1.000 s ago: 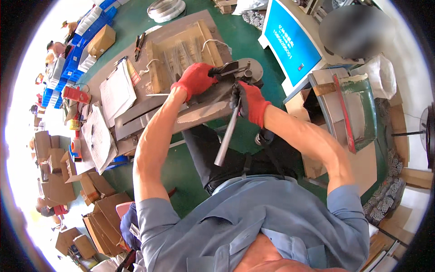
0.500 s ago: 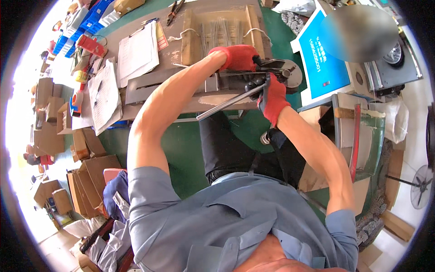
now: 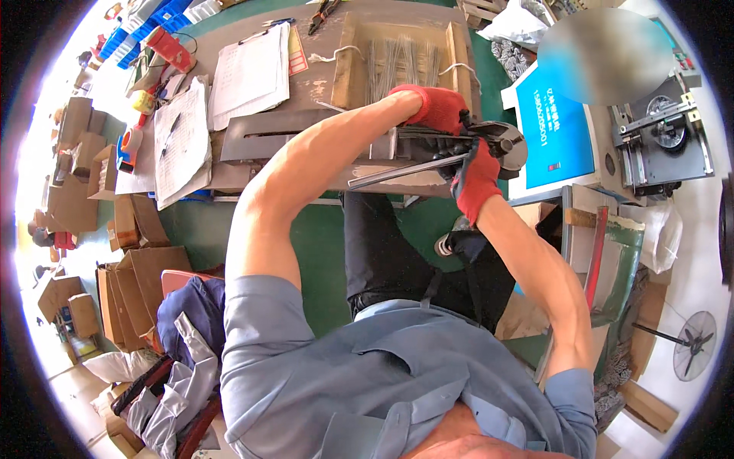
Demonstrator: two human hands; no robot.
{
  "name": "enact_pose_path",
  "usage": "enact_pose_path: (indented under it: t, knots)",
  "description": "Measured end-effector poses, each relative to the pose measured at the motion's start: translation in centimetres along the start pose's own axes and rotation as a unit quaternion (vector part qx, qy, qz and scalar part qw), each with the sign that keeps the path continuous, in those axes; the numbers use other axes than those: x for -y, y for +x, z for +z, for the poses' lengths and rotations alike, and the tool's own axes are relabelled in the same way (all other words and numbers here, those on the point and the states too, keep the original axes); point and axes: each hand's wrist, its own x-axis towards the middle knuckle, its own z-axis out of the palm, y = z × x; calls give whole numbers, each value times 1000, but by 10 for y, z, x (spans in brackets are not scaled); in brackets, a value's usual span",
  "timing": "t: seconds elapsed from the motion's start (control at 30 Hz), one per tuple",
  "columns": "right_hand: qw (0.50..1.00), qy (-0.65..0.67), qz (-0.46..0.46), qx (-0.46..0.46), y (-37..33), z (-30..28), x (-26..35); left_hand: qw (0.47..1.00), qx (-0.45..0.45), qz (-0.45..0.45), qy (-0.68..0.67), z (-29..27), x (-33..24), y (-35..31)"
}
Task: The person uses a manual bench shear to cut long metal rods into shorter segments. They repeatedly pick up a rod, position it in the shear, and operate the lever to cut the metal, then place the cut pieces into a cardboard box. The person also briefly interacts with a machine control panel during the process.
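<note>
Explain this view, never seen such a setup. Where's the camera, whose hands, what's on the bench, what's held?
No robot here: just a person working in red-and-black gloves. Every picture comes from the left of two fisheye cameras worn on the head, looking down, so straight edges bend near the rim.

The right hand grips a silvery metal bar near its right end. The left hand is beside a bench fixture with a round metal plate; what its fingers hold, if anything, is hidden.

On the brown worktable are a wooden tray of thin metal wires, a clipboard's papers, a pair of pliers, and more sheets with a pen on them.
</note>
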Motion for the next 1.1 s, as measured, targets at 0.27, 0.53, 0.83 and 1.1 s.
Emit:
enact_pose_path:
  t: [0.27, 0.53, 0.83, 1.1]
  knots:
    - [999, -32, -33, -8, 15, -10, -9, 1000, 3, -13, -9, 3, 3, 4]
    - [987, -110, 36, 113, -3, -54, 18, 996, -72, -29, 37, 20, -10, -8]
    - [777, -545, -308, 72, -37, -125, 108, 983, -180, -35, 32, 18, -50, -31]
    - [934, -110, -186, 285, 1, -75, 172, 960, -228, -20, -164, -15, -105, -37]
